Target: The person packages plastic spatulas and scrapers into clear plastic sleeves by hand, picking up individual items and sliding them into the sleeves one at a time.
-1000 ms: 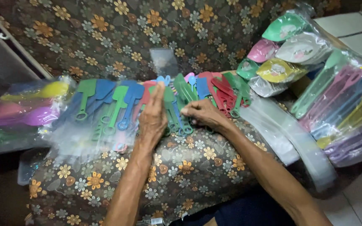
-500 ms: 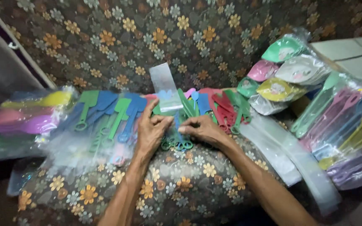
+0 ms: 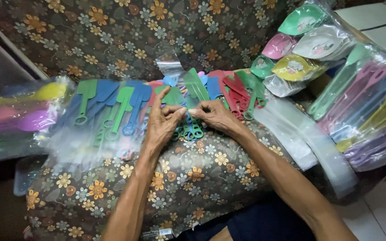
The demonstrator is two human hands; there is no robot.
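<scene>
Both hands, left and right, pinched a bunch of green spatulas with ring-shaped handle ends, fanned upward.

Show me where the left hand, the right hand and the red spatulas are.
left hand [image 3: 161, 127], head view, on the back of the hand.
right hand [image 3: 215, 116], head view, on the back of the hand.
red spatulas [image 3: 235, 96], head view, on the handles.
</scene>
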